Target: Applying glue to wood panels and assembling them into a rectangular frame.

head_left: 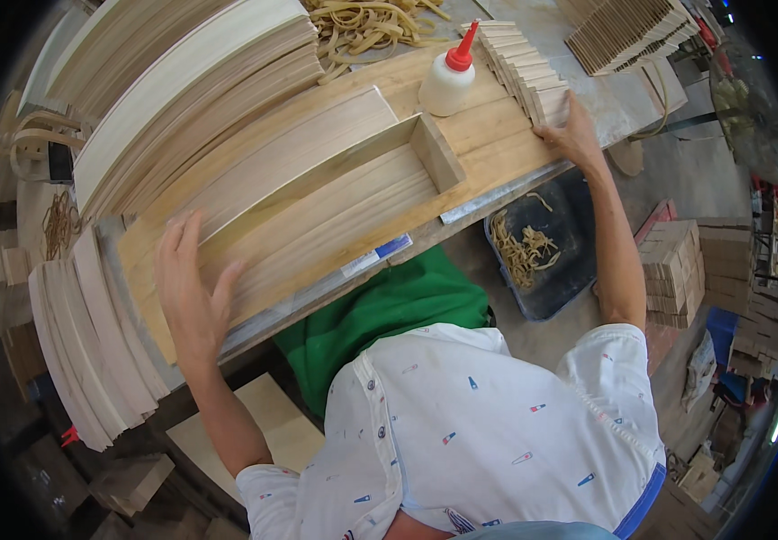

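Observation:
On the board before me lies a long, shallow wooden assembly: a thin long side stands on edge and meets a short end piece at the right. A flat wooden panel lies along its far side. My left hand rests at the assembly's left end, thumb and fingers apart; its palm hides that corner. At the right, my right hand has thumb and fingers closed around the near end of a row of small wooden slats. A white glue bottle with a red nozzle stands beside that row.
Long wooden strips are stacked at the far left, with more strips nearer. Rubber bands lie at the back. Another slat stack sits far right. Below the table edge is a dark bin holding bands.

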A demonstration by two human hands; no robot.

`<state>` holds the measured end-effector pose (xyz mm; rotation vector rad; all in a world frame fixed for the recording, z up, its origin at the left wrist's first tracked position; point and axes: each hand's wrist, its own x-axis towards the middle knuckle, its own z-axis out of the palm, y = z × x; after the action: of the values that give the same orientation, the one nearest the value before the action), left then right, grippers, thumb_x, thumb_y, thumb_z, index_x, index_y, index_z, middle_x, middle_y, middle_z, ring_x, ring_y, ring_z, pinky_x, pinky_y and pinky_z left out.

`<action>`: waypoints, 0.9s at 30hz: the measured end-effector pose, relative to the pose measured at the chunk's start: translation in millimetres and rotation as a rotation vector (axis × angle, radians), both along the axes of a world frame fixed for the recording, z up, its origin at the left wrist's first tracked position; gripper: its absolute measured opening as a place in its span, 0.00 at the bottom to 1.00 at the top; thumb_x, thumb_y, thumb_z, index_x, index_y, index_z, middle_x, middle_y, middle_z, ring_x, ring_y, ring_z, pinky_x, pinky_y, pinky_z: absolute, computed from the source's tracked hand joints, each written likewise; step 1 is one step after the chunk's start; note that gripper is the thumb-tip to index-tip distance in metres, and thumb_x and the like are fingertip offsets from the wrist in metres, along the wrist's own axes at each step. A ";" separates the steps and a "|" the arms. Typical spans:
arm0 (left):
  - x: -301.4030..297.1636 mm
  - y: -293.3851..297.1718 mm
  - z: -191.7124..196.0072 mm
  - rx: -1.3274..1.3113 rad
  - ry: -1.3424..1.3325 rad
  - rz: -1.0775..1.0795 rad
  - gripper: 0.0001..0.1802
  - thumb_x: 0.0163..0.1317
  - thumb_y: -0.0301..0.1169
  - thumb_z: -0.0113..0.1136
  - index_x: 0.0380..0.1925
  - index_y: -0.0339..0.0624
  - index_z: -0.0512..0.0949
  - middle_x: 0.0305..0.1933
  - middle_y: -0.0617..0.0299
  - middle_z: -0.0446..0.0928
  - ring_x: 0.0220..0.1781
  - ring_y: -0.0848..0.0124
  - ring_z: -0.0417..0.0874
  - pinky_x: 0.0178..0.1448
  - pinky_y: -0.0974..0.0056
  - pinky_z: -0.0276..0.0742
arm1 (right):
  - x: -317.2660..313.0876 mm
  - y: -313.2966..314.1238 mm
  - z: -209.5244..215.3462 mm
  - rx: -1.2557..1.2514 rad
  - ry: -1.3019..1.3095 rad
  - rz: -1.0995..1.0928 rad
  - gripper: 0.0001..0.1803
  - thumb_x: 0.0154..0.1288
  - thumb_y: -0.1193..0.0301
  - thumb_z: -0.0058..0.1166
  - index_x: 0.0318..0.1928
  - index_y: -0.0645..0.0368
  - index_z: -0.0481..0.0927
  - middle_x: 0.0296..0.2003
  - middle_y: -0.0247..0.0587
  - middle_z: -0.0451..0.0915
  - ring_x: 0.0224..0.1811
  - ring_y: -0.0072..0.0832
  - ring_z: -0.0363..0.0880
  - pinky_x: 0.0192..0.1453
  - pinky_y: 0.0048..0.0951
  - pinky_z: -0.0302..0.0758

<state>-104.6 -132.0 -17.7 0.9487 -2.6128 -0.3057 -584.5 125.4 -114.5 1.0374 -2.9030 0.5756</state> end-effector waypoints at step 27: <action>127.8 40.3 -55.2 0.335 0.887 0.680 0.15 0.60 0.25 0.56 0.46 0.29 0.73 0.44 0.53 0.76 0.44 0.69 0.76 0.50 0.65 0.71 | 200.6 -85.2 85.4 -0.556 -0.308 0.394 0.20 0.71 0.67 0.45 0.59 0.62 0.71 0.56 0.40 0.75 0.57 0.27 0.71 0.62 0.30 0.65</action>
<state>23.3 -91.6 -72.9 1.3395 -1.3767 -0.7709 -383.9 40.2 -29.1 1.5189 -2.4833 1.5669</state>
